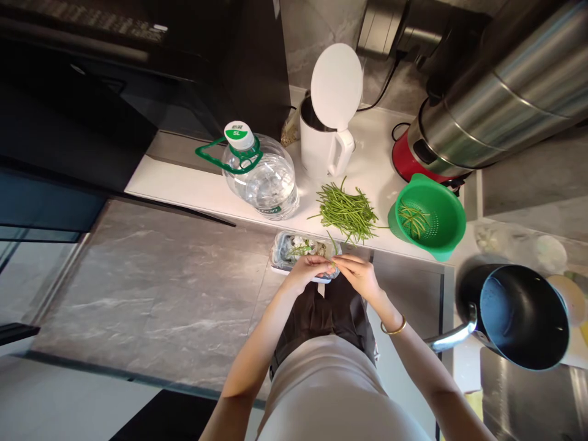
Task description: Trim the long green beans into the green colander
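Left hand (310, 269) and right hand (357, 274) meet, fingertips pinched nearly closed, apparently on slender green plant stem (332, 246) extending beyond them. Loose heap of slim green stems (348, 212) beyond hands, on white counter (184, 187). Probably light, bendy, easily snapped; best pinched lightly near ends.

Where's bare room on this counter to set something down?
Bare counter lies left of the water bottle, with another patch between the white kettle and red appliance base. It's crowded around the green stems, between the bottle and green colander.
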### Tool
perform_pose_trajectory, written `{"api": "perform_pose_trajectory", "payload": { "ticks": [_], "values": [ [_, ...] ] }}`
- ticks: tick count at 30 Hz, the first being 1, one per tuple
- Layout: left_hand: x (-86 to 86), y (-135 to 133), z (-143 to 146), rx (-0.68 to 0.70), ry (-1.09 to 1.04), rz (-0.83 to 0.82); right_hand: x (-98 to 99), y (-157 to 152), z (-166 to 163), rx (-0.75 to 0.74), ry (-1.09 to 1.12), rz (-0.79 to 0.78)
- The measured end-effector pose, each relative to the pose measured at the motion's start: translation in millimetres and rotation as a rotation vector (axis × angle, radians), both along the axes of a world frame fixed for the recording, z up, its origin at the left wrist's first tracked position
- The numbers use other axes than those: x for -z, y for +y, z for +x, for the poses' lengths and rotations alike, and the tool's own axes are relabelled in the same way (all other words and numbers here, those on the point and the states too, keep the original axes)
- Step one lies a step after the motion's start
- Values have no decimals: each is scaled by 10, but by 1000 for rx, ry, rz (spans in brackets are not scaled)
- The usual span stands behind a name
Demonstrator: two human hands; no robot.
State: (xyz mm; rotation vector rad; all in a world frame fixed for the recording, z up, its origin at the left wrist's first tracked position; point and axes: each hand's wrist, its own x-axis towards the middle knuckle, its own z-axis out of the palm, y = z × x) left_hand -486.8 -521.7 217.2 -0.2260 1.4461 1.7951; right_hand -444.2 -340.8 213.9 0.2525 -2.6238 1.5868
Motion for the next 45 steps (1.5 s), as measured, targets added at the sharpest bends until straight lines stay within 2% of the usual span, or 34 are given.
{"api": "perform_pose_trajectory", "payload": {
  "ticks": [2,5,8,10,12,14,16,20,23,26,30,33,37,40,43,45],
  "values": [
    [19,-35,-17,-4,10,20,-15,-33,-7,108,-106,-147],
    [80,-158,-69,-32,43,-15,-38,0,-38,295,-281,-447],
    [219,-351,-148,-118,103,-156,-64,141,-94,452,-313,-726],
    [368,-488,-204,-192,158,-297,-77,256,-128,520,-300,-843],
    [548,-601,-246,-202,245,-484,-80,349,-145,562,-304,-906],
    [730,-669,-261,-144,338,-659,-74,397,-144,590,-310,-928],
    [883,-683,-247,-76,394,-765,-63,400,-133,600,-324,-931],
    [1065,-590,-181,4,426,-832,-43,329,-115,607,-363,-966],
    [1130,-494,-163,144,464,-814,-35,278,-113,598,-386,-993],
    [1171,-423,-177,221,497,-842,-25,249,-115,590,-380,-990],
    [1171,-356,-187,376,568,-1015,-3,230,-113,586,-371,-964],
    [1108,-309,-175,465,537,-975,11,221,-106,583,-369,-921],
    [945,-252,-169,461,540,-916,17,214,-99,587,-383,-919],
    [775,-213,-195,328,568,-807,23,211,-103,563,-406,-913],
    [564,-173,-222,48,503,-509,25,196,-115,536,-399,-863],
    [414,-148,-226,-62,409,-314,17,182,-129,538,-389,-845]
  ]
}}
